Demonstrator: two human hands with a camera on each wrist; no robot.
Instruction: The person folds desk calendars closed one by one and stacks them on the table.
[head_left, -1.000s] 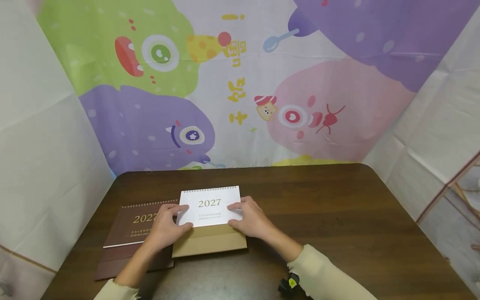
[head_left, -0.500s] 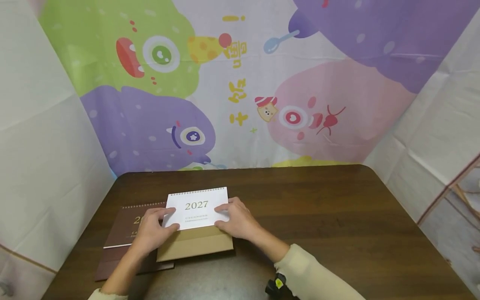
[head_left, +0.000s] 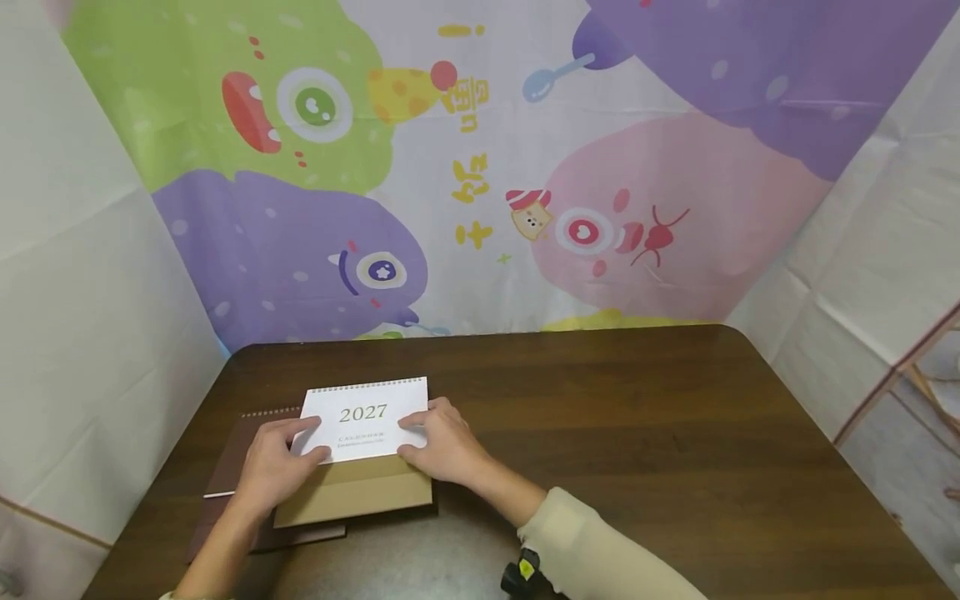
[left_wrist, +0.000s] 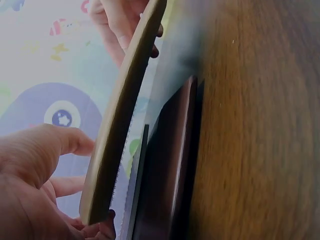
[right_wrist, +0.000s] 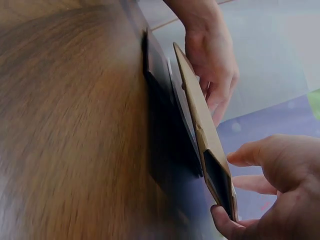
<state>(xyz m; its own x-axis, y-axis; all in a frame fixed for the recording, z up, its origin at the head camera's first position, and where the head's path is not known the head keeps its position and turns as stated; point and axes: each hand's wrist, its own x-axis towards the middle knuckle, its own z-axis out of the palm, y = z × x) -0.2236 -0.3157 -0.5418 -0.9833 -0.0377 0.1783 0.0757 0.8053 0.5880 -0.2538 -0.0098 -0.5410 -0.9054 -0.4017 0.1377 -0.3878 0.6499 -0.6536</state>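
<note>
Both hands grip a desk calendar (head_left: 363, 421) with a white cover reading 2027, a spiral along its far edge and a tan cardboard base (head_left: 360, 492). My left hand (head_left: 273, 467) pinches its left side, thumb and fingertips on the cover. On the right side my right hand (head_left: 442, 442) pinches it the same way. Beneath lies a brown calendar (head_left: 225, 475), largely covered by the white one in the head view. Both wrist views show the tan base (left_wrist: 122, 120) edge-on, with a gap between it and the brown calendar (right_wrist: 157, 60) on the table.
The dark wooden table (head_left: 637, 433) extends to the right of the hands. A cartoon-printed cloth (head_left: 480, 167) hangs behind it, with white cloth walls (head_left: 97, 250) at the sides. A small black device (head_left: 521, 573) sits at the right wrist.
Both hands have carried the white calendar leftward, from partly beside the brown calendar to over most of it. The brown calendar has stayed in place and its 2027 lettering is now hidden.
</note>
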